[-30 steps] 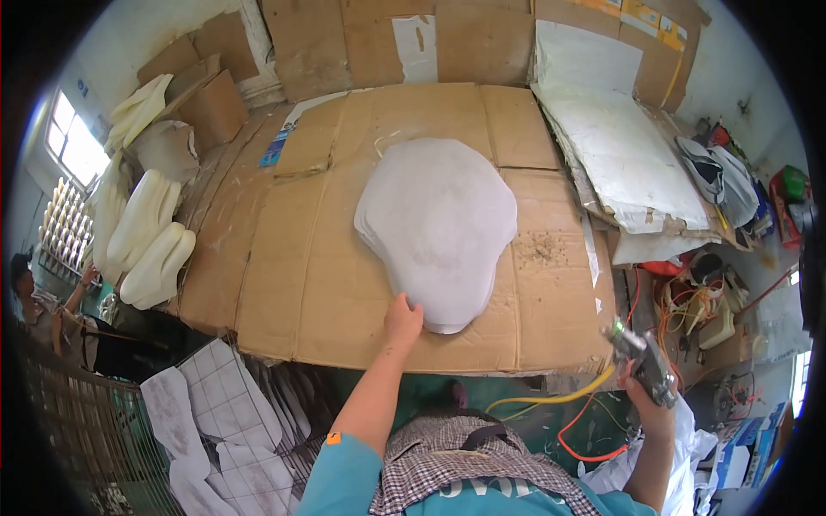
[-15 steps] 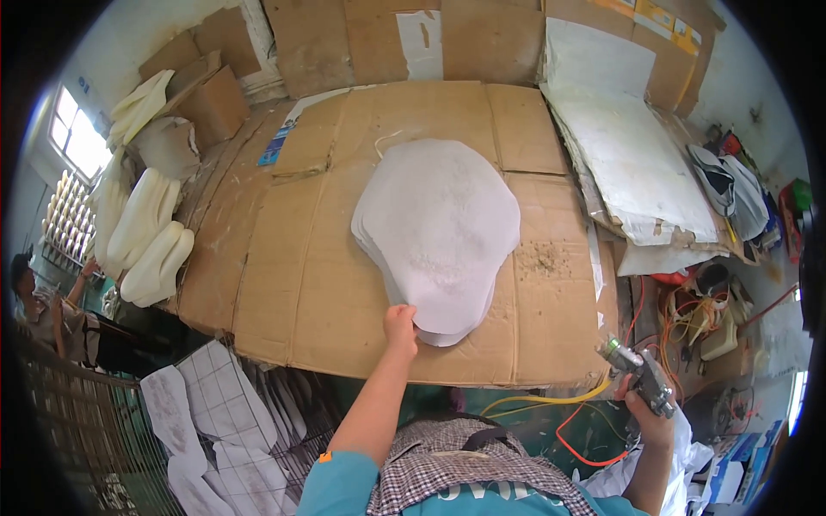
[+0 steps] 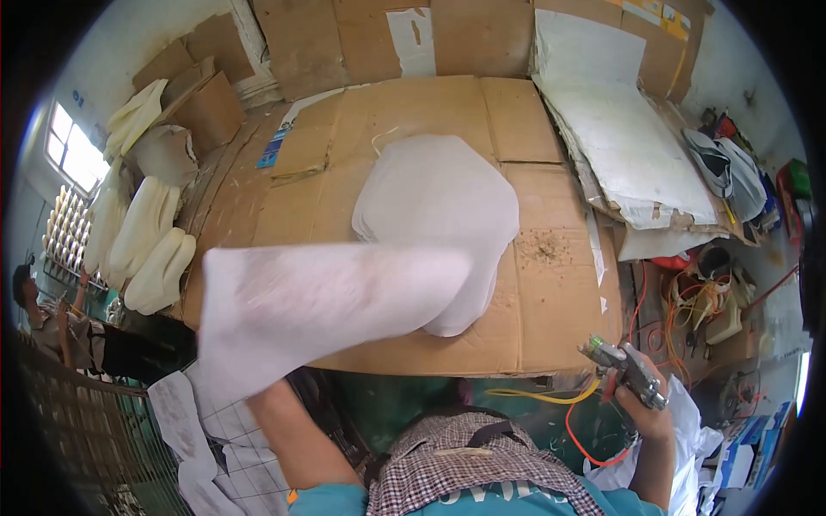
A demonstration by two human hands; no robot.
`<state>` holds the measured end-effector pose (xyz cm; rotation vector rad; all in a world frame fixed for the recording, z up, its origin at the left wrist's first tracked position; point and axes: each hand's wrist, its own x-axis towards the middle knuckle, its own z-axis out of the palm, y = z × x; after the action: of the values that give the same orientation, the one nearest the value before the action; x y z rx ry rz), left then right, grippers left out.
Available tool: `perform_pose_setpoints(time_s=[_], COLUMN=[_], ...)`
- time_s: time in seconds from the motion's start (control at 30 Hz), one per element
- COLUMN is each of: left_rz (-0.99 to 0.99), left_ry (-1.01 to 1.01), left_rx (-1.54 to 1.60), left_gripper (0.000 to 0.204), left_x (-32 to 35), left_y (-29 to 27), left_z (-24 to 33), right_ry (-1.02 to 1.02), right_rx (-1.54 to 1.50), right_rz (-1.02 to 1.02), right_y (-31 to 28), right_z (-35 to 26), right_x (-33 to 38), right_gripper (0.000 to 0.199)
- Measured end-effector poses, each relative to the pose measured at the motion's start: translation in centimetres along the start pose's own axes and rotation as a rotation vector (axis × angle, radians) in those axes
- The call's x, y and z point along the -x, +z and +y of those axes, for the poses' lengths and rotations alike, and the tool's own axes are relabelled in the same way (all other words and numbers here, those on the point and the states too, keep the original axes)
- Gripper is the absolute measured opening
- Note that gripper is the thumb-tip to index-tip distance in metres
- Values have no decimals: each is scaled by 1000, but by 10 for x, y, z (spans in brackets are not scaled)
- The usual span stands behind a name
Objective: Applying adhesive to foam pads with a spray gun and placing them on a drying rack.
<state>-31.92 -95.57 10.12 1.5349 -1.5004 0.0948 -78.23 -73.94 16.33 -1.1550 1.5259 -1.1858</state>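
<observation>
A pale fabric piece (image 3: pixel 310 292), smudged brown on its raised face, is lifted off to the left, blurred and curling. My left forearm (image 3: pixel 297 434) reaches up behind it. The fabric hides the fingers, but the piece hangs from that hand. Beneath its right end lies a stack of similar pale cut pieces (image 3: pixel 439 193), wide at the far end and narrower near me. My right hand (image 3: pixel 647 411) grips a metal spray gun (image 3: pixel 624 365) off the table's near right corner, nozzle toward the left.
Cardboard covers the worktable (image 3: pixel 551 292). Cream foam pieces (image 3: pixel 142 232) stand at its left edge. Below left, a wire rack (image 3: pixel 237 421) carries several pale pieces. Yellow hose (image 3: pixel 533 395) and orange hose (image 3: pixel 585 443) hang near the gun. A person (image 3: pixel 56 318) is at far left.
My left hand has gone from the stack's near edge down to the left, peeling the top piece up and over. The right hand with the spray gun has barely moved.
</observation>
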Motion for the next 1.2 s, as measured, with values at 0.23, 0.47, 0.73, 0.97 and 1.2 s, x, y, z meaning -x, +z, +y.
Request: perform_pose_setpoints(time_s=[0.23,0.47,0.73,0.97,1.2], left_rz=[179,275,298,331,350], left_ry=[90,72,177,-404,-263], left_rx=[-281,-335,171,783,792], left_gripper=[33,31,29,42,45], left_x=[-10,18,20,22,27], left_y=[-95,-131,-128,-123,-110], left_z=[1,21,45,54,64], right_ry=[-41,5,-35,3,-16], right_rx=[-118,-50,-17,-83,-100], right_rz=[287,31,328,131,198], right_y=[15,15,16,22,20], right_z=[-15,-13,-4,-5,-7], right_x=[7,49,47,77,80], right_gripper=[47,48,43,52,54])
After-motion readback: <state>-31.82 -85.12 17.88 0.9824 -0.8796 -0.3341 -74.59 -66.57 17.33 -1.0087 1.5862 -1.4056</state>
